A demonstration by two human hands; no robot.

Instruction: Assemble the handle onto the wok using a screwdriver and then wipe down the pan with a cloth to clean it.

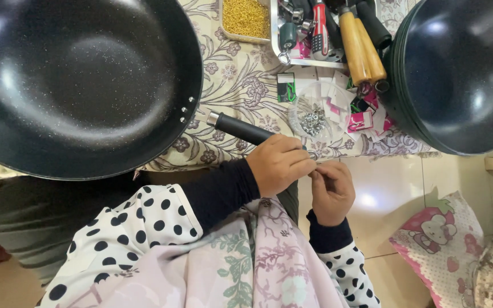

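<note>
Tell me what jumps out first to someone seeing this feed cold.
The big black wok fills the upper left, with a stack of similar woks at the upper right. Between them, at the table edge, the left hand wraps a black handle while the right hand pinches something too small to identify. A clear dish of small metal nuts sits just beyond.

Counter [241, 85]: filled the upper frame, covered in a cream cloth with purple floral print.
Floor [395, 194]: pale glossy tiles at lower right.
Light: a soft bright glare sat on the tiles, right of centre.
Cushion [443, 239]: pink cartoon-print, lay lower right.
</note>
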